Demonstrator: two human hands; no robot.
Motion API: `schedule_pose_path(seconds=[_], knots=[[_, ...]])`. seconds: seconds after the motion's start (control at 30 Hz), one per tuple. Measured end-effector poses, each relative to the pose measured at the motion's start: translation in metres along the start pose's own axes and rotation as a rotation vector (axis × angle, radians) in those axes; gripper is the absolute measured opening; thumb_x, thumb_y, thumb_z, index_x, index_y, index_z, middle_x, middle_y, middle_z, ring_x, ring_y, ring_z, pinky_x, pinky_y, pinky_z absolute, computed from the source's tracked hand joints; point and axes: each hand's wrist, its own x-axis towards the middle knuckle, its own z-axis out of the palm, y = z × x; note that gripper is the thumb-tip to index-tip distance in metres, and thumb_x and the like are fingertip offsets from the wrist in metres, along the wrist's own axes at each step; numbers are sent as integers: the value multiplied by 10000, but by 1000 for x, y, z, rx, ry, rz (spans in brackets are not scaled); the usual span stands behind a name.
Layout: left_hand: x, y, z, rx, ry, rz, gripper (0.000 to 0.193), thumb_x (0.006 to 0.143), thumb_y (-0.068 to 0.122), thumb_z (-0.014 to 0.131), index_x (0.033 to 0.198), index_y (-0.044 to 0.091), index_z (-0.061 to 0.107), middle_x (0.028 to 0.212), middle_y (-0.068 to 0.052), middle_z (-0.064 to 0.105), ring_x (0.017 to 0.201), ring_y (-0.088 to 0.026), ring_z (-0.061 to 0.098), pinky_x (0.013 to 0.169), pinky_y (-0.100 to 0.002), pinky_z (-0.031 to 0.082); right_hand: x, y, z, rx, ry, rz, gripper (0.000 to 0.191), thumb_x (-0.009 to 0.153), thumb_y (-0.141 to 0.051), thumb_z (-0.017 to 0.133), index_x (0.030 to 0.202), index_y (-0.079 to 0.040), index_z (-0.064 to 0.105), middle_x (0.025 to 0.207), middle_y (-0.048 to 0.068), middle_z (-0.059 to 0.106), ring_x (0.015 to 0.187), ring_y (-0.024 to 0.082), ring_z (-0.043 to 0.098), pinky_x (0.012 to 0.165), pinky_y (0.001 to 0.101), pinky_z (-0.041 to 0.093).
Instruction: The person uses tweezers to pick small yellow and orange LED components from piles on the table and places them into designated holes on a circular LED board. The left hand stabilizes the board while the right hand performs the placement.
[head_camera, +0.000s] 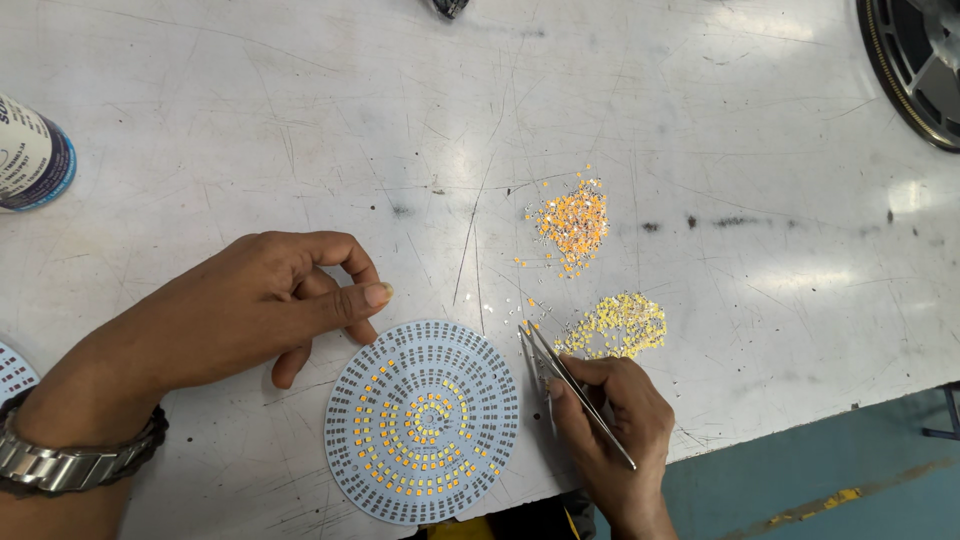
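While the right hand (610, 420) pinches a pair of thin metal tweezers (570, 385), its fingers are squeezed tight on them, and the tips sit just beside the right edge of the round board (422, 422). The left hand (265, 300) rests on the table just up and left of the board — its thumb and first finger are pressed together, and a tiny pale bit seems to be between them, too small to tell for sure. A metal watch (70, 462) wraps that wrist.

The round board is pale blue-white, with rings of small yellow and orange squares filling its middle. A heap of yellow bits (618, 325) lies to the right of the board, near the tweezer tips. A heap of orange bits (572, 225) lies farther up from the board.

The table (300, 130) is white, scratched and dotted with dark marks. Far left of the board stands a white and blue can (30, 155) — far up and right lies a dark round reel (915, 65). Below the table edge, right of the board, is blue-green floor (830, 470).
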Motion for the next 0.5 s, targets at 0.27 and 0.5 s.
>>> schedule_pose_path(seconds=[0.27, 0.5], knots=[[2, -6, 0, -57, -22, 69, 425, 872, 494, 671, 960, 80, 708, 765, -99, 813, 287, -163, 520, 357, -295, 411, -2, 1, -2, -10, -1, -29, 153, 827, -95, 781, 936, 5, 740, 728, 60, 663, 573, 110, 551, 530, 267, 428], [-1, -12, -2, -87, -40, 277, 419, 831, 453, 630, 960, 58, 683, 755, -98, 818, 337, -140, 587, 335, -295, 469, -21, -16, 15, 163, -39, -334, 123, 806, -60, 751, 896, -13, 681, 785, 68, 662, 655, 158, 633, 599, 281, 484]])
